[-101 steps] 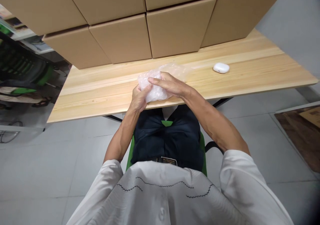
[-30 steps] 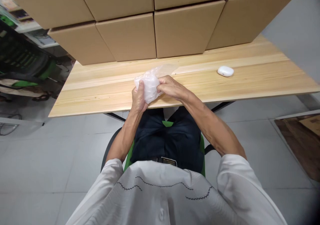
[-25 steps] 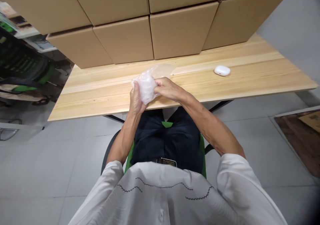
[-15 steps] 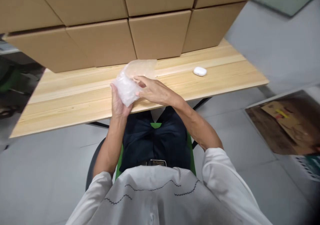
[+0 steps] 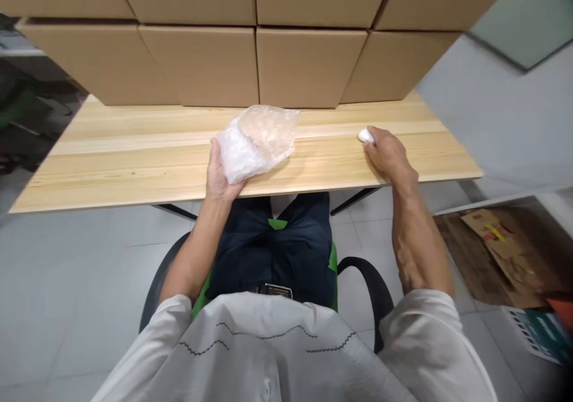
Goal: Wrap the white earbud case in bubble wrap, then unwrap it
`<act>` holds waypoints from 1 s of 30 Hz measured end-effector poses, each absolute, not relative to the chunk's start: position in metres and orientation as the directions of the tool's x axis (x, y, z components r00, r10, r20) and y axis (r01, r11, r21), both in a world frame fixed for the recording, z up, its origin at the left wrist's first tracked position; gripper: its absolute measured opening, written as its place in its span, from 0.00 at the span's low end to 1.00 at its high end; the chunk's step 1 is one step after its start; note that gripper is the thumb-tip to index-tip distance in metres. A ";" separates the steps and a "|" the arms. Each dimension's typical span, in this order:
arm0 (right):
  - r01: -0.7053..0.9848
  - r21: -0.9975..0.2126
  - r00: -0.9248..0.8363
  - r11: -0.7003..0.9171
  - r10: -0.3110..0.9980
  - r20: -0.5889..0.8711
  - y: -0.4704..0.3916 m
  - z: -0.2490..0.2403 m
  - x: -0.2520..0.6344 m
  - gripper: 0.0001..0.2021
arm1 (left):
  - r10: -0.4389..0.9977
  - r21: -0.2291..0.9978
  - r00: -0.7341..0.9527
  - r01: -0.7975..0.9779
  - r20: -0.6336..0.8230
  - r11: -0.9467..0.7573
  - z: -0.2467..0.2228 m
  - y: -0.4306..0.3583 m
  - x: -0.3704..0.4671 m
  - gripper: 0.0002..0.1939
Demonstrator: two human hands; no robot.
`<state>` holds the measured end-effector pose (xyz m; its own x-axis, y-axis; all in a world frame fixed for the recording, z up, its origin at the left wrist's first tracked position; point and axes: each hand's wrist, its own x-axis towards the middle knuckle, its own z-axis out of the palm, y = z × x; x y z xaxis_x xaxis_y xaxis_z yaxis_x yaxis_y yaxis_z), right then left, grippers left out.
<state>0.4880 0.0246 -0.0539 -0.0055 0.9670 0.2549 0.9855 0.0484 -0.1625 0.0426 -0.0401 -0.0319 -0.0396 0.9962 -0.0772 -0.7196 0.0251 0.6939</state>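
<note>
Near the front edge of the bench (image 5: 134, 175), the left hand (image 5: 219, 178) holds the bubble wrap (image 5: 244, 154) in loosely curled fingers; tilting could drop it. Toward the right end, the right hand (image 5: 387, 154) has its fingers closed around the white case (image 5: 365, 135), whose smooth shell might slip.

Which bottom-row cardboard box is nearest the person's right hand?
The rightmost bottom-row box, standing beyond the right hand; the other three boxes stand farther left.

Crumpled translucent bubble wrap (image 5: 250, 147), small white case (image 5: 365, 135), well apart
</note>
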 end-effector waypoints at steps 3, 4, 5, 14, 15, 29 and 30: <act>0.978 -0.203 0.104 -0.055 0.966 0.239 0.021 -0.052 0.473 0.18 | 0.997 0.698 -0.028 -0.715 -0.071 0.030 -0.034 -0.041 0.041 0.35; 0.965 -0.256 0.113 -0.049 0.964 0.242 0.017 -0.049 0.465 0.16 | 0.997 0.697 -0.025 -0.717 -0.071 0.031 -0.034 -0.041 0.042 0.35; 0.940 -0.341 0.112 -0.020 0.961 0.252 0.013 -0.045 0.455 0.16 | 0.997 0.697 -0.025 -0.716 -0.070 0.031 -0.033 -0.042 0.042 0.34; 0.223 -0.937 -0.116 0.270 0.961 0.250 -0.027 -0.008 0.269 0.14 | 0.998 0.724 -0.049 -0.690 -0.049 0.002 -0.040 -0.039 0.049 0.29; 0.238 -0.929 -0.126 0.285 0.957 0.261 -0.026 -0.007 0.251 0.13 | 0.997 0.720 -0.057 -0.693 -0.051 -0.003 -0.041 -0.038 0.051 0.29; 0.190 -0.836 -0.267 0.515 0.846 0.461 -0.033 -0.022 0.227 0.31 | 0.985 0.673 -0.139 -0.738 -0.101 -0.036 -0.049 -0.037 0.058 0.27; 0.212 -0.824 -0.288 0.526 0.839 0.462 -0.037 -0.021 0.223 0.32 | 0.982 0.674 -0.150 -0.738 -0.113 -0.035 -0.048 -0.038 0.058 0.27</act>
<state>0.2232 -0.0369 -0.0211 -0.2881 0.8390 0.4617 0.2121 0.5260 -0.8236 0.0576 -0.0378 -0.0478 -0.1497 0.9823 -0.1128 -0.7378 -0.0351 0.6741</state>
